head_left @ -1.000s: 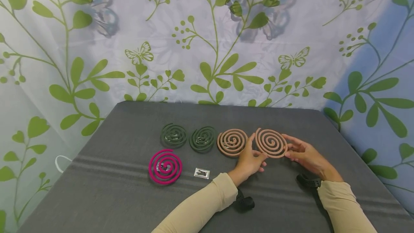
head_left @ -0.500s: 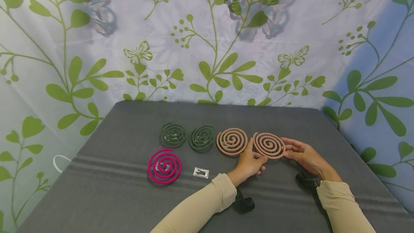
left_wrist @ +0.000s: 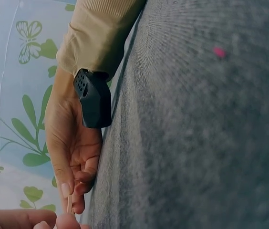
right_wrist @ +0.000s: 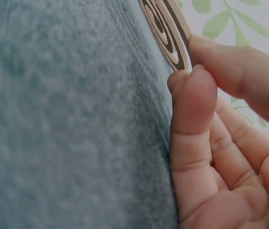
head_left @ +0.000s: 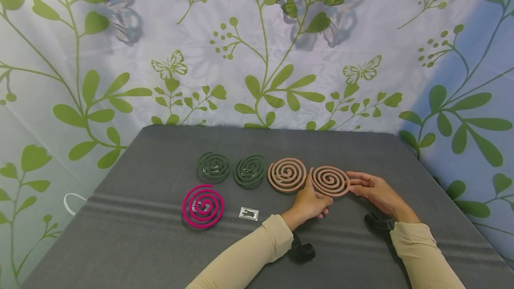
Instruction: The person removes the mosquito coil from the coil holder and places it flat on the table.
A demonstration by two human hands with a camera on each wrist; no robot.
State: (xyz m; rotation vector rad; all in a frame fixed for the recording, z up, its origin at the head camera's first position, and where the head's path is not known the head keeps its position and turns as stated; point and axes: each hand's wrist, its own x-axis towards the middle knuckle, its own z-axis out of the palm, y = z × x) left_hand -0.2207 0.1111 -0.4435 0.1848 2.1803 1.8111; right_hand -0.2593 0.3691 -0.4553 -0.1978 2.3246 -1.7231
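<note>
Between both hands is a light-brown mosquito coil [head_left: 330,181], nearly flat and low over the grey table, right of another light-brown mosquito coil [head_left: 287,175]. My right hand [head_left: 375,193] pinches its right edge between thumb and forefinger; the right wrist view shows this grip on the coil [right_wrist: 177,28] up close. My left hand [head_left: 307,202] holds its left front edge, forefinger between the two coils and thumb at the front. In the left wrist view, only the thin edge of the coil shows between the fingers. Whether it touches the table is unclear.
Two dark green coils [head_left: 214,167] lie in the same row to the left. Nearer, a magenta coil [head_left: 203,206] sits over a metal stand. A flat metal coil stand [head_left: 249,213] lies beside it. A patterned cloth [head_left: 225,57] hangs behind the table [head_left: 132,244].
The held coil has come down and slightly left, closer to the other light-brown coil, and lies flatter. Both hands keep hold; the right hand has followed it left. The view has drifted slightly.
</note>
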